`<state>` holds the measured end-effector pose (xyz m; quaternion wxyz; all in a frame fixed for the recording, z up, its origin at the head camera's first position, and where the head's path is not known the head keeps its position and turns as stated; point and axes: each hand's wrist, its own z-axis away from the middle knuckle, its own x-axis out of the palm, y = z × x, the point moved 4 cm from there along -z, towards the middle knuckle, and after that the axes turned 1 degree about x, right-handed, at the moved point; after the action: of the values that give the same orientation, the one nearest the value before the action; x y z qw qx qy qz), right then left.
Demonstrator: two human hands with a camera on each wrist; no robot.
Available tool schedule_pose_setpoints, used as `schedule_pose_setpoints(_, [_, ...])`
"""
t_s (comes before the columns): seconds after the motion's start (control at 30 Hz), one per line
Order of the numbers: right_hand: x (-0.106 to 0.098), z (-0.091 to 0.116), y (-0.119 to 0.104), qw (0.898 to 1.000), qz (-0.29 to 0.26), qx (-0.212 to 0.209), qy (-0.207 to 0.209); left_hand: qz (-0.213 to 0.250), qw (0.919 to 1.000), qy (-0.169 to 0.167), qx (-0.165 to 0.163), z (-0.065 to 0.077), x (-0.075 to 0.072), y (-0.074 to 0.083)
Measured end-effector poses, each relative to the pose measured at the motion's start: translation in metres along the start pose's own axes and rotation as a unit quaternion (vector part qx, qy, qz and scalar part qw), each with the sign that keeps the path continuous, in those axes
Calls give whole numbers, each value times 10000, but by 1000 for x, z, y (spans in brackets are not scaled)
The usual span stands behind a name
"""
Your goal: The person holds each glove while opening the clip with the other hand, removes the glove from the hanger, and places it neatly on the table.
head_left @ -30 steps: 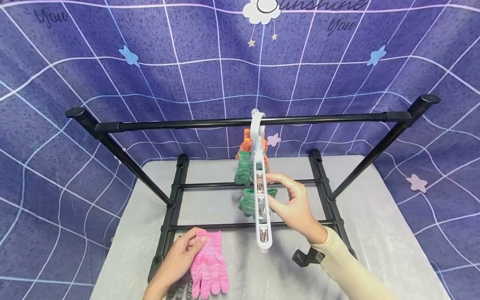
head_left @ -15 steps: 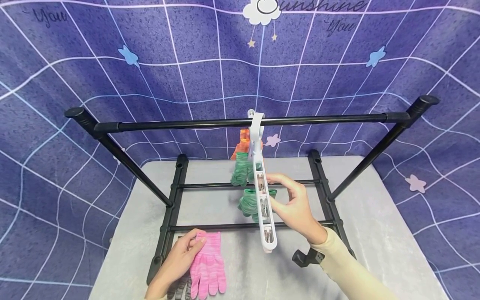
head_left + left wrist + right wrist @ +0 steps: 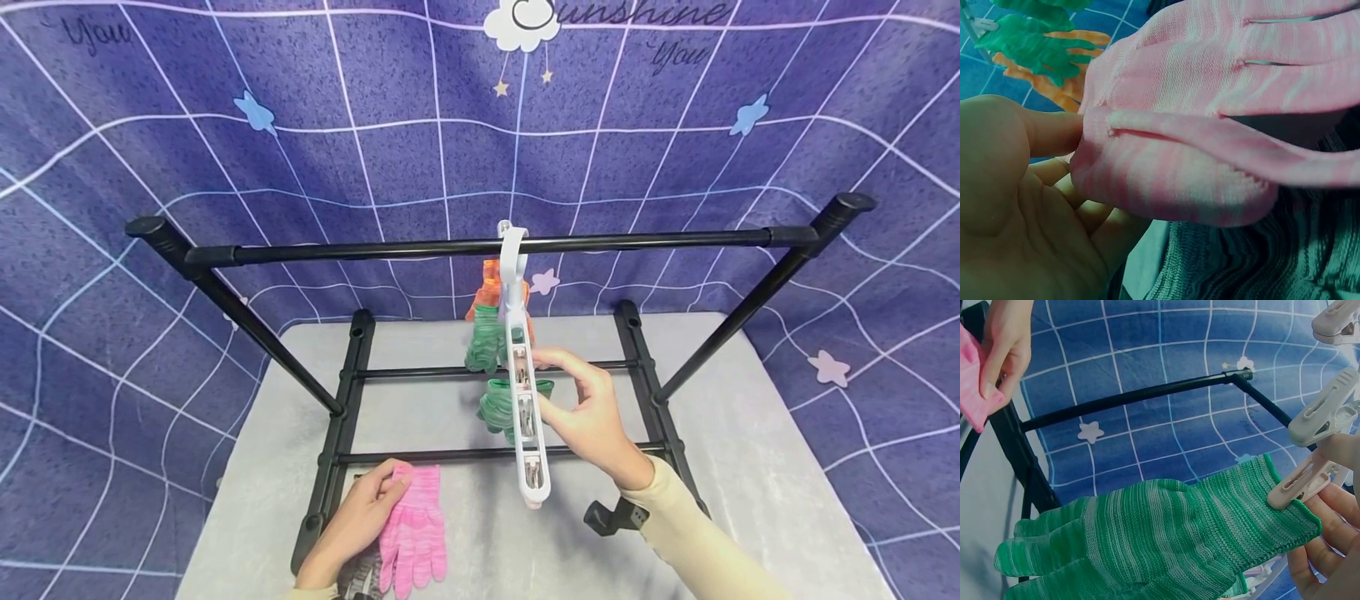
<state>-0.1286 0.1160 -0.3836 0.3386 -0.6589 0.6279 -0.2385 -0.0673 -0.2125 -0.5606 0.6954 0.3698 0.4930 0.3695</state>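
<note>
At the lower left, my left hand [image 3: 363,512] pinches the cuff of a pink glove [image 3: 414,533] between thumb and fingers; the glove's fingers hang down. Under it lies a dark striped glove [image 3: 1222,262]. My right hand [image 3: 592,417] is at the side of a white clip hanger [image 3: 513,293] hooked on the black bar. In the right wrist view, its thumb and fingers pinch a white clothespin [image 3: 1297,484] that sits on the cuff of a green glove [image 3: 1147,537]. Some fingertips are hidden behind that cuff.
Another green glove [image 3: 483,342] and an orange glove [image 3: 487,296] hang farther back on the hanger. The black rack's top bar [image 3: 375,250] spans the view, with slanted posts on both sides. Behind is a purple-blue gridded cloth [image 3: 637,158]. More clothespins [image 3: 1329,406] line the hanger.
The hanger has swung slightly, its near end shifting right and then a little back left. The pink glove has drifted slightly left with my left hand. My right hand keeps its place.
</note>
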Motion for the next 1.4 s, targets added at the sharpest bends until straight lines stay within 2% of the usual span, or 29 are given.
schedule_pose_setpoints(0.3, [0,1,-2,9999,-10,-66,85,-105,9999,24,-105,-1,2,-6])
schedule_pose_setpoints(0.57, [0,1,-1,10000,-33,-57,44,-478,9979,370,-216,0,2,-9])
schedule_pose_setpoints(0.77, [-1,0,-2,10000,-21,29,9,-450,9975,517,-152,0,-1,-9])
schedule_pose_setpoints(0.9, [0,1,-1,10000,-20,2,19,-740,9949,668,-149,1,-3,-11])
schedule_pose_setpoints(1.07, [0,1,0,10000,-1,-52,32,-1295,9884,779,-174,0,-5,-14])
schedule_pose_setpoints(1.4, [0,1,1,10000,0,-80,34,-2355,9669,968,-157,-4,-4,-17])
